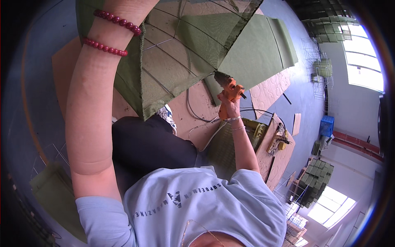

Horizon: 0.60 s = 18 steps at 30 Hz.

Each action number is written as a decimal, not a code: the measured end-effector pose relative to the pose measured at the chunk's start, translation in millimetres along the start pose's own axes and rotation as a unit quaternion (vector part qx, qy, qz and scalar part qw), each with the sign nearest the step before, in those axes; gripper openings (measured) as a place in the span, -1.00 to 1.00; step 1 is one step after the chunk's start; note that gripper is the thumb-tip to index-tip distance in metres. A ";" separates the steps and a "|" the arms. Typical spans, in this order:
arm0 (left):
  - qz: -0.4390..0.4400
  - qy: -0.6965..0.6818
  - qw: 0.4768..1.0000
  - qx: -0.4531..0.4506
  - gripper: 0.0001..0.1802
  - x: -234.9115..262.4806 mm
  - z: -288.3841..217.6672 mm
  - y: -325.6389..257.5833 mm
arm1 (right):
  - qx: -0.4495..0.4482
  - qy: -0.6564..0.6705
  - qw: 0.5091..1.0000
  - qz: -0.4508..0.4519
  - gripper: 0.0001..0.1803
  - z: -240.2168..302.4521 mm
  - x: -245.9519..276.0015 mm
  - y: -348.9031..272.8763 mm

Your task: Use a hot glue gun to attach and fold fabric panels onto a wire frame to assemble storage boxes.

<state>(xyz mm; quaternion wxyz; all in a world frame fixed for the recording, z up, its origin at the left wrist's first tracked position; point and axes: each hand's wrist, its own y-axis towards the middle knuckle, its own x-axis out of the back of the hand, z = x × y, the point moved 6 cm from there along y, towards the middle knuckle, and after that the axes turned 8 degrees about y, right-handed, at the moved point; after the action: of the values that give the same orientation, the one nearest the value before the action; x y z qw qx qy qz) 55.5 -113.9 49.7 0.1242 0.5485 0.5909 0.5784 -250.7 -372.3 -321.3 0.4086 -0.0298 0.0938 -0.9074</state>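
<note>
A green mesh fabric [164, 68] is stretched over a frame of thin metal wires, in front of me and above my lap. My right hand [230, 108] is wrapped round the handle of an orange pistol-shaped power tool [233, 91]. The tool's dark nose meets the mesh's near right corner. At the top edge, my left hand [133, 4] is cut off by the picture, so its fingers are hidden. Red bead bracelets circle that wrist, which is beside the mesh's left side.
A flat green sheet [257, 47] lies on brown cardboard [271, 88] beyond the mesh. To the right are an olive crate [254, 131], a board with a yellow-and-black device [277, 142], and a dark hose. Farther right stand a blue crate [327, 124] and stacked green goods [317, 179].
</note>
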 end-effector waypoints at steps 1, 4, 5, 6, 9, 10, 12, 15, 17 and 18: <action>-0.002 0.000 1.000 0.002 -0.83 0.4 1.1 -1.1 | 0.000 0.003 1.000 -0.002 -0.74 -0.5 2.7 3.7; -0.071 -0.042 0.996 -0.021 -0.84 7.5 3.3 -4.9 | 0.006 -0.020 1.000 -0.002 -0.68 -3.3 6.2 15.5; -0.075 -0.043 0.996 -0.030 -0.84 8.4 5.8 -4.3 | 0.013 -0.043 0.999 -0.002 -0.69 -3.8 6.2 17.7; -0.079 -0.043 0.995 -0.040 -0.84 9.7 7.2 -4.0 | 0.013 -0.044 0.999 -0.001 -0.69 -5.3 6.6 18.3; -0.071 -0.085 0.993 -0.035 -0.85 14.9 2.9 -8.4 | 0.021 -0.040 0.999 -0.022 -0.75 2.4 6.2 16.1; -0.070 -0.088 0.993 -0.033 -0.85 12.4 2.5 -10.7 | 0.019 -0.026 0.999 -0.037 -0.76 1.9 9.3 13.6; -0.114 -0.058 0.989 -0.075 -0.85 29.9 -1.4 -10.3 | 0.018 -0.003 0.999 -0.034 -0.77 6.0 -3.7 18.3; -0.091 -0.038 0.995 -0.015 -0.85 14.5 13.5 -8.5 | 0.027 -0.004 0.999 -0.027 -0.80 11.1 -4.8 21.5; -0.071 -0.053 0.996 -0.016 -0.85 16.9 12.4 -7.6 | 0.026 -0.040 0.999 -0.011 -0.83 12.0 -3.8 26.0; -0.051 -0.066 0.996 -0.018 -0.85 17.9 11.1 -7.5 | 0.026 -0.041 0.999 -0.012 -0.83 11.7 -2.4 25.5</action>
<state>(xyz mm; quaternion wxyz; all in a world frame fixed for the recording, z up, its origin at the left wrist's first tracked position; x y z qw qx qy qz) 53.7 -91.5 48.9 0.2018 0.5523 0.5983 0.5444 -228.8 -388.8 -314.7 0.4017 -0.0575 0.0527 -0.9124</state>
